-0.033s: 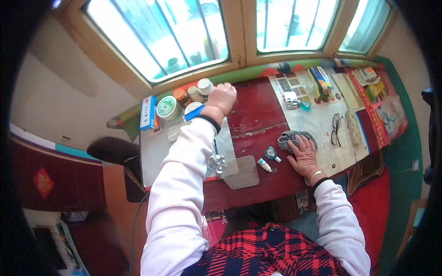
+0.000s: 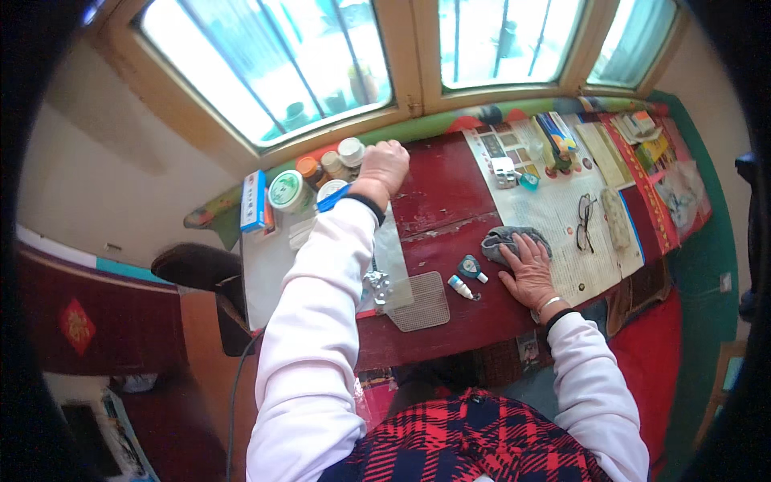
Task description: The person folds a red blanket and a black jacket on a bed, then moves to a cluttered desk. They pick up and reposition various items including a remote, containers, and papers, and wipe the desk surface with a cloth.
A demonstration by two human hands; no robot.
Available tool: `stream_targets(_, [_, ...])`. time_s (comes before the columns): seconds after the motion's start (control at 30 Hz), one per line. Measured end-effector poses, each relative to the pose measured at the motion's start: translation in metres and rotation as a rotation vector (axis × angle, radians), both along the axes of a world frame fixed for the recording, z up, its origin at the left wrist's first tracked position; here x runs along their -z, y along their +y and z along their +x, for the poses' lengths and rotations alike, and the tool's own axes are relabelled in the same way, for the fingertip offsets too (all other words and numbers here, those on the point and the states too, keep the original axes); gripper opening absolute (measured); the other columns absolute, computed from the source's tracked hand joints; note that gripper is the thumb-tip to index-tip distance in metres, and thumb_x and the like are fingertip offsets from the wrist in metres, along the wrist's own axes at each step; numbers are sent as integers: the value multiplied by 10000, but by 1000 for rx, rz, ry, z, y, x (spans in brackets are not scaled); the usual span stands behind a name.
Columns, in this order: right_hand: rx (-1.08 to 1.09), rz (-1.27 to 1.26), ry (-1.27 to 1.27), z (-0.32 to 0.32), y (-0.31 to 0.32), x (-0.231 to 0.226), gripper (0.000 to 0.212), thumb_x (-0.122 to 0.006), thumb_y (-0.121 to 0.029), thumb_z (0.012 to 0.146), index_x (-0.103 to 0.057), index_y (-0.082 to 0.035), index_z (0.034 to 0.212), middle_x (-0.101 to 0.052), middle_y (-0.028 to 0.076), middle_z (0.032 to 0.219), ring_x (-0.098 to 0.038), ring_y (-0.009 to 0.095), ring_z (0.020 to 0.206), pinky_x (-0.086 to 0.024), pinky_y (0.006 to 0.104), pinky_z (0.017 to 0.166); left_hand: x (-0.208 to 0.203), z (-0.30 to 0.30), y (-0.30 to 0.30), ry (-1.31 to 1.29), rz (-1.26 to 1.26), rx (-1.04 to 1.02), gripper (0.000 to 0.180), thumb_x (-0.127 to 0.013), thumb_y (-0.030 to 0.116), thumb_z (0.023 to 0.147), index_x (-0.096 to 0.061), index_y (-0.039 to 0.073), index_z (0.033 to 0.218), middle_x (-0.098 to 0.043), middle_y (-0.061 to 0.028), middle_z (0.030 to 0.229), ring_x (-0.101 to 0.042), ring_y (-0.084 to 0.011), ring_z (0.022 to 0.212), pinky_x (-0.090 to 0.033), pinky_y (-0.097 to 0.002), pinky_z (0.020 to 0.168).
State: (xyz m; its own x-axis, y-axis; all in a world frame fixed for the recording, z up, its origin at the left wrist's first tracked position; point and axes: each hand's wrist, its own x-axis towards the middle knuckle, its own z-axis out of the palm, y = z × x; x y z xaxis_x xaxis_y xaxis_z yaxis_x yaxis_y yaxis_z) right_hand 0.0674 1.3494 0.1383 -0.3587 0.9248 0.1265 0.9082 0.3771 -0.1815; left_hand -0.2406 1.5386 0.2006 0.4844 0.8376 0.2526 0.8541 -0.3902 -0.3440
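Note:
My left hand reaches to the far side of the dark red table, closed with its fingers curled downward. Whatever lies under those fingers is hidden. Just left of it stand a white-capped bottle and a round white tub, partly covered by a blue item. My right hand lies flat, fingers spread, on a bunched grey cloth at the table's right half. Near that hand are a small teal-grey device and a little white bottle.
At the back left are a blue-and-white box, a green-lidded tub and orange-capped bottles. A mesh mat and crumpled foil lie near the front edge. Eyeglasses rest on printed paper at right. A window is behind.
The view has shifted slightly. Both hands keep nearly the same places, the left by the bottles and the right on the cloth.

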Motion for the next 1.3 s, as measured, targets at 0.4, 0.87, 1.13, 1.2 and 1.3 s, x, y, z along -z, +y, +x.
stream_targets(0.4, [12,-20,52,1,2,-4,553,-635,-379,740,-495,-203,1245,-373,106,1353,-301,273,1283,-187,454,1053,25,12,47,260,-289,-217,188,-539,163,800,-699,145,898,-654,-41,947,-638,-210,881,-516,-433,589])
stream_targets(0.87, [1,10,31,1,2,0,576,-641,-360,724,-481,-200,1254,-354,111,1363,-290,275,1286,-179,457,1054,30,102,-149,-162,-593,747,235,-508,149,778,-558,50,986,-539,-79,873,-582,-226,725,-503,-342,560])
stream_targets(1.13, [-3,12,38,-1,2,-1,611,-663,-339,705,-464,-196,1265,-334,110,1370,-278,294,1286,-167,466,1059,37,93,-158,-61,-416,492,292,-533,155,756,-574,24,1014,-556,-189,1068,-616,-218,764,-535,-306,542])
stream_targets(1.2, [-7,7,16,-1,2,0,612,-661,-343,709,-460,-195,1268,-328,109,1373,-277,294,1286,-160,468,1060,37,95,-155,-57,-460,460,269,-550,153,745,-583,23,978,-566,-182,1009,-626,-224,743,-539,-312,541])
stream_targets(1.3, [-5,10,1,0,2,1,610,-656,-349,716,-457,-196,1271,-320,107,1377,-277,294,1287,-151,470,1064,35,94,-146,-88,-546,453,210,-543,141,750,-581,28,923,-563,-161,932,-633,-243,741,-542,-329,544])
